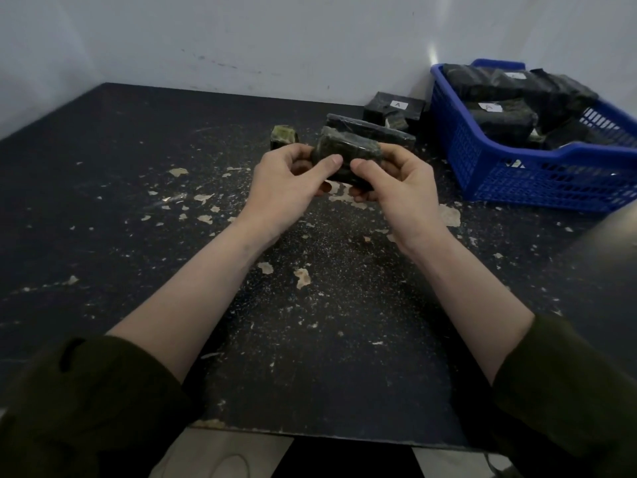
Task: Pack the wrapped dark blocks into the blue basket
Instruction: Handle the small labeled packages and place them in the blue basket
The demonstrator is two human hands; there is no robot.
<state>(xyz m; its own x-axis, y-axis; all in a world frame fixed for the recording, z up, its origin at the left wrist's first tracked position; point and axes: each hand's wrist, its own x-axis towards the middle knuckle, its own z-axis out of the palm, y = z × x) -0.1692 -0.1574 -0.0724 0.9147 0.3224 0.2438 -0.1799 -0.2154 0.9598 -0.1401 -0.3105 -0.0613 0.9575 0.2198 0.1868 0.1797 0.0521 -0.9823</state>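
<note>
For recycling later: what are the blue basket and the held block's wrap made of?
Blue basket: likely moulded plastic, given uniform colour and slotted lattice walls. Held block: wrap seems thin clear film, glossy and creased; dark contents unclear.

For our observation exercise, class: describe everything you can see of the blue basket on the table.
The blue basket looks like moulded plastic, with lattice walls, a solid rim and a raised handle at each visible end. It stands upright on the dark table at the far right, close to the wall, its right side cut off by the picture. Several dark wrapped blocks lie piled inside, two showing white labels.
</note>
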